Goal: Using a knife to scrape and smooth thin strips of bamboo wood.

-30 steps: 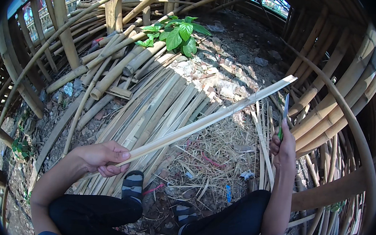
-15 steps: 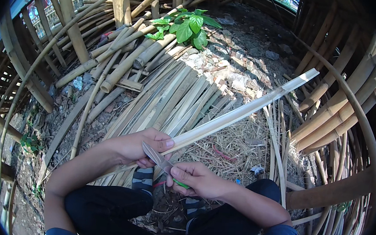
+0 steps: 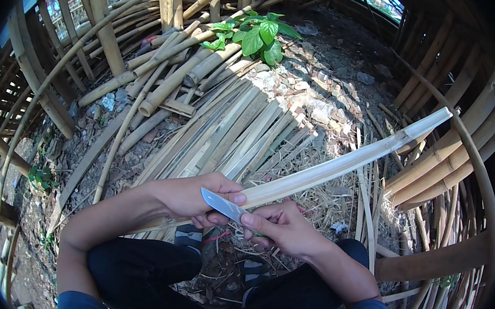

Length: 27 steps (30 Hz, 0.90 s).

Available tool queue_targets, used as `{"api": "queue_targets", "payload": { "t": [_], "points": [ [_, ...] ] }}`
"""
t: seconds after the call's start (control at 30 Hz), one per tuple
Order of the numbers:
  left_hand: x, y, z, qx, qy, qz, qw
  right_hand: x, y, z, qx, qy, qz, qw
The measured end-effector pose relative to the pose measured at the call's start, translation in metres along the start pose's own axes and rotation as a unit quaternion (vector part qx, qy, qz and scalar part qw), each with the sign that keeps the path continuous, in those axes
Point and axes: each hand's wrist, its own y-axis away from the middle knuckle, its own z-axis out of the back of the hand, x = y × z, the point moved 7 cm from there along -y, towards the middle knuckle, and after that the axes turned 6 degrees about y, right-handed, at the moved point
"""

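Note:
A long pale split bamboo strip (image 3: 340, 165) slants across in front of me, its far end up at the right. My left hand (image 3: 211, 195) is closed around its near part, thumb on top. In my right hand (image 3: 285, 228) is a knife (image 3: 222, 205) with a broad grey blade and a green handle mostly covered by my fingers. The blade points up and left, passing in front of my left fingers, close to the strip's edge. Whether the blade touches the strip I cannot tell.
Beyond my hands lies a row of split bamboo strips (image 3: 232, 126). Whole bamboo poles (image 3: 170, 92) are piled behind, beside a green leafy plant (image 3: 263, 38). Thick bamboo poles (image 3: 453, 161) lean at the right. Shavings (image 3: 327, 191) litter the ground.
My right hand and the knife have moved slightly up and to the right. The strip's far end has swung right and a little lower. My left hand keeps its grip.

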Motion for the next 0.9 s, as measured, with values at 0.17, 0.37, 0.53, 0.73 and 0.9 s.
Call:
{"api": "queue_targets", "payload": {
  "t": [0.17,0.37,0.53,0.73,0.9],
  "points": [
    [-0.006,0.009,0.001,-0.009,-0.012,0.000,1.000,0.010,0.009,0.013,-0.028,0.038,0.012,0.999],
    [-0.001,0.018,0.019,-0.027,0.010,-0.014,0.999,0.014,0.024,0.058,-0.141,0.027,0.026,0.989],
    [0.002,0.026,0.025,-0.030,0.019,-0.010,0.999,0.026,0.043,0.092,-0.224,-0.017,0.047,0.973],
    [0.014,0.035,0.035,-0.065,0.034,0.014,0.997,0.020,0.064,0.151,-0.307,-0.042,0.060,0.949],
    [0.012,0.029,0.035,-0.077,0.015,0.010,0.997,0.016,0.062,0.156,-0.339,-0.024,0.048,0.939]
  ]
}}
